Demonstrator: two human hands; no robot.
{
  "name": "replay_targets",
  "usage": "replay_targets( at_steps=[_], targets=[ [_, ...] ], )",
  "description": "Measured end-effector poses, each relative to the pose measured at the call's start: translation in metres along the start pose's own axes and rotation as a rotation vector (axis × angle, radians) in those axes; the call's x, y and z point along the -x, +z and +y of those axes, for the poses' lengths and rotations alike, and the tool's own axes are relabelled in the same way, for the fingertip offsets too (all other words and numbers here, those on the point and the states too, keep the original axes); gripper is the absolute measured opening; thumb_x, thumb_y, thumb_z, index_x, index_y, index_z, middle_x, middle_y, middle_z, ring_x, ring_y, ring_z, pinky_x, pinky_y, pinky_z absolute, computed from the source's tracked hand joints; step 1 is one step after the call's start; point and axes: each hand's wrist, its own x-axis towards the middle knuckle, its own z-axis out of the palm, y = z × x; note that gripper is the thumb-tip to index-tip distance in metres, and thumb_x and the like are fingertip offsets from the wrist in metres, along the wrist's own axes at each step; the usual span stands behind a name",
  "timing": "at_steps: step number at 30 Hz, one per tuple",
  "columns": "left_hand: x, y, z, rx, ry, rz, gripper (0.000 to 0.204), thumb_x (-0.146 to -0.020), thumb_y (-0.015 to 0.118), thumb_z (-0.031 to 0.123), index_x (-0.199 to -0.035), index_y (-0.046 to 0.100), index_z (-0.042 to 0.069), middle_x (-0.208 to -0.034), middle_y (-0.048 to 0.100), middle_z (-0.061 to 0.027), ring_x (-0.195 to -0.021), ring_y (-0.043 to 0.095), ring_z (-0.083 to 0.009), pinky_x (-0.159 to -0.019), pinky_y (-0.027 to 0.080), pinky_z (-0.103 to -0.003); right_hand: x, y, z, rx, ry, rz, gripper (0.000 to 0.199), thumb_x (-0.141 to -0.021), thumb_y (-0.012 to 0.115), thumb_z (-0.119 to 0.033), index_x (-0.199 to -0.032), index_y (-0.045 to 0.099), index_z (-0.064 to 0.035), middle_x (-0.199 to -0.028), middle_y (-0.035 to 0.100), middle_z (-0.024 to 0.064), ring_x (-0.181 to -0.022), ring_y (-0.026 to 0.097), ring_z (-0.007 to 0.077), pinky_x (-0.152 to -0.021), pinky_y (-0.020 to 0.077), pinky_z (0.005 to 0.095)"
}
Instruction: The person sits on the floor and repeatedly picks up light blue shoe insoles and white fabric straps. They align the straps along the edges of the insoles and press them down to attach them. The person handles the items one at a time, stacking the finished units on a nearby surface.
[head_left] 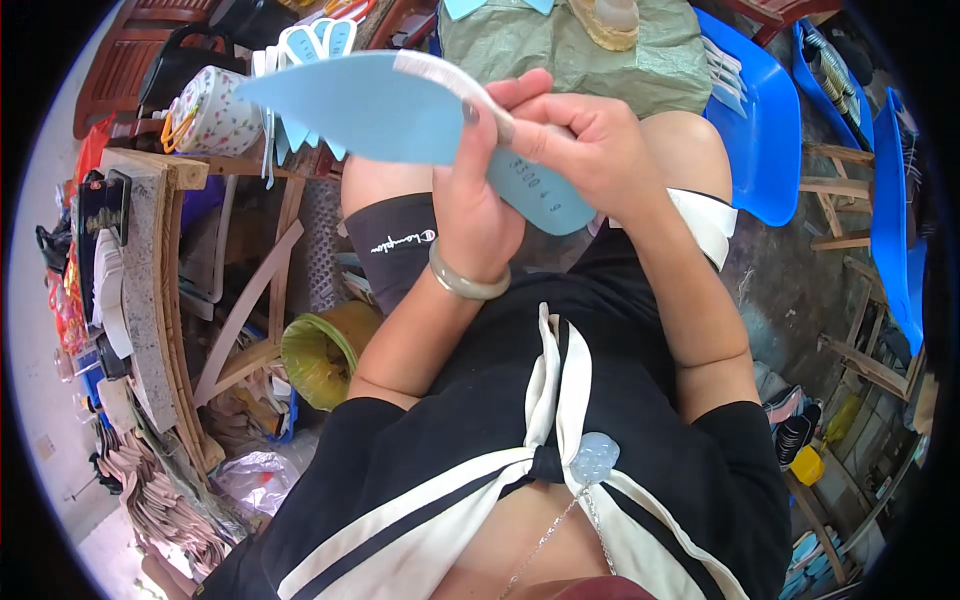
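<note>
A light blue shoe insole (360,110) is held up over my lap, its pointed end toward the left. Along its far edge runs a pale strip (430,68), and dark markings show on its near, rounded end. My left hand (480,215) grips the middle of the insole, thumb on the blue face. From the right, my right hand (590,150) pinches the strip and the edge of the insole with its fingers bent. The fingers behind the insole are partly hidden.
A jar (612,25) of yellowish stuff stands on a green sheet (485,45) ahead. Blue plastic trays (765,150) lie at the right. At the left are more insoles (300,45), a flowered container (212,110), a wooden bench (150,300) and a lined bin (325,350).
</note>
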Motion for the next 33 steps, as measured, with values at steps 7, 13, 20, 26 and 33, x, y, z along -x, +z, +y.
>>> replay_targets(
  at_steps=[7, 13, 20, 26, 33],
  targets=[
    [0.002, 0.01, 0.012, 0.236, 0.015, 0.108, 0.035, -0.1, 0.046, 0.034, -0.112, 0.05, 0.001, -0.103, 0.063, -0.0151, -0.097, 0.062, -0.0271, -0.09, 0.049, -0.041, 0.016, -0.024, -0.01, -0.107, -0.029, -0.07, 0.02, -0.087, 0.063, -0.007, -0.105, 0.07, -0.0011, -0.083, 0.07, 0.003, -0.074, 0.062, 0.0059, -0.066, 0.0507, 0.0206],
    [0.0, 0.005, 0.028, 0.224, 0.089, -0.066, 0.033, -0.1, 0.044, 0.034, -0.111, 0.05, 0.004, -0.084, 0.055, -0.0054, -0.084, 0.057, -0.0193, -0.096, 0.044, -0.044, 0.024, -0.041, -0.032, 0.123, -0.112, -0.079, 0.016, -0.086, 0.067, -0.007, -0.1, 0.072, -0.0009, -0.082, 0.07, 0.0037, -0.074, 0.061, 0.0053, -0.066, 0.0491, 0.0189],
    [0.002, 0.003, 0.039, 0.361, 0.158, -0.096, 0.034, -0.102, 0.037, 0.039, -0.113, 0.051, 0.011, -0.082, 0.051, -0.0008, -0.077, 0.054, -0.0155, -0.096, 0.044, -0.042, 0.04, -0.02, -0.014, 0.211, -0.299, 0.079, 0.016, -0.08, 0.072, -0.008, -0.096, 0.074, -0.0048, -0.064, 0.061, 0.0024, -0.06, 0.053, 0.008, -0.053, 0.0391, 0.0223],
    [0.007, -0.003, 0.043, 0.454, 0.196, -0.191, 0.037, -0.102, 0.034, 0.042, -0.117, 0.05, 0.012, -0.083, 0.052, -0.001, -0.077, 0.054, -0.0161, -0.096, 0.045, -0.043, 0.047, -0.004, -0.007, 0.132, -0.379, 0.084, 0.018, -0.08, 0.069, -0.003, -0.097, 0.072, 0.0002, -0.065, 0.059, 0.0024, -0.058, 0.049, 0.0082, -0.052, 0.0372, 0.0222],
    [0.01, -0.009, 0.04, 0.275, 0.365, -0.296, 0.041, -0.102, 0.031, 0.043, -0.126, 0.04, 0.012, -0.084, 0.055, -0.0024, -0.073, 0.054, -0.0166, -0.077, 0.046, -0.039, 0.049, 0.004, -0.004, 0.184, -0.334, 0.063, 0.024, -0.08, 0.072, -0.007, -0.104, 0.071, -0.003, -0.067, 0.062, 0.0042, -0.057, 0.057, 0.0072, -0.05, 0.0444, 0.022]
  ],
)
